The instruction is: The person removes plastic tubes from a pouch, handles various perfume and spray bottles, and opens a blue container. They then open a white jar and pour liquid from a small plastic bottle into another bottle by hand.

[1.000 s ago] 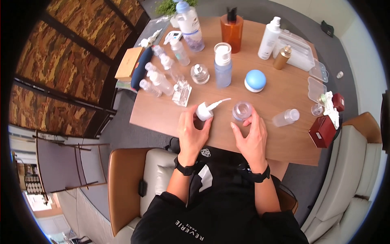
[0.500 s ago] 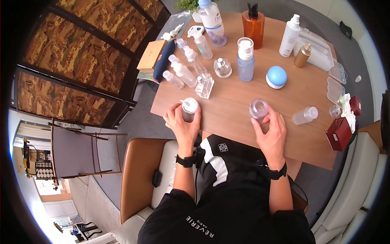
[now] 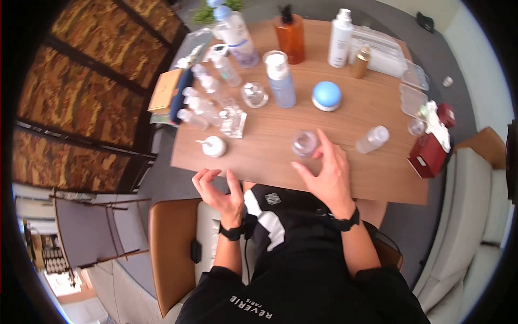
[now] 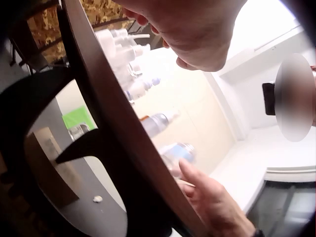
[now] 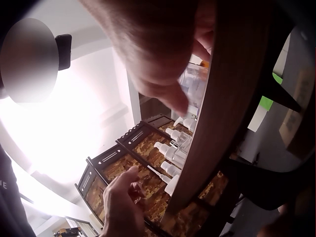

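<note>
A small clear jar [image 3: 305,143] is held at the near part of the tabletop [image 3: 270,156] by the right hand [image 3: 325,174], its grip curled round the jar's side. Nothing is held by the left hand [image 3: 217,190], whose grip is loosely curled off the tabletop's edge. A white pump cap [image 3: 213,146] is set just beyond it.

Blue-domed jar [image 3: 326,96] near amber pump bottle [image 3: 290,29].
</note>
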A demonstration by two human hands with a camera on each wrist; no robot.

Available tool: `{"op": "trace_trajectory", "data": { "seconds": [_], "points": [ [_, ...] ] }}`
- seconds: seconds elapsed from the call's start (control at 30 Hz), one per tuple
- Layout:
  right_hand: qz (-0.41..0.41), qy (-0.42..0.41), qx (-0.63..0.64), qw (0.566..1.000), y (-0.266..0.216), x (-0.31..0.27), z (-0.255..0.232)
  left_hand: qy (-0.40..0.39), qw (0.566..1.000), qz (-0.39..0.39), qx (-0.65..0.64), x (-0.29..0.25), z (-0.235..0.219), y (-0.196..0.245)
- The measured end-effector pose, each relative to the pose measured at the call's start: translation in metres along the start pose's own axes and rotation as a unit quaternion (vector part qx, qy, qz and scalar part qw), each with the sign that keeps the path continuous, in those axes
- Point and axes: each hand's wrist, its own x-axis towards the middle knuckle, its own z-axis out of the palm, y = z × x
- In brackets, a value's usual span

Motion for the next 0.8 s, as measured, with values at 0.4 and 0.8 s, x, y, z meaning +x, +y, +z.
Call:
{"op": "trace_trajectory", "data": {
  "seconds": [0.4, 0.8],
  "points": [
    [-0.019, 0.323, 0.206, 0.923, 0.041, -0.035, -0.064, -0.239, 0.876, 0.115, -0.402, -0.005, 0.073, 0.103],
    [0.093, 0.101, 0.206, 0.969, 0.067, -0.005, -0.065, -0.314, 0.864, 0.036, -0.392, -0.017, 0.077, 0.102]
  ]
}}
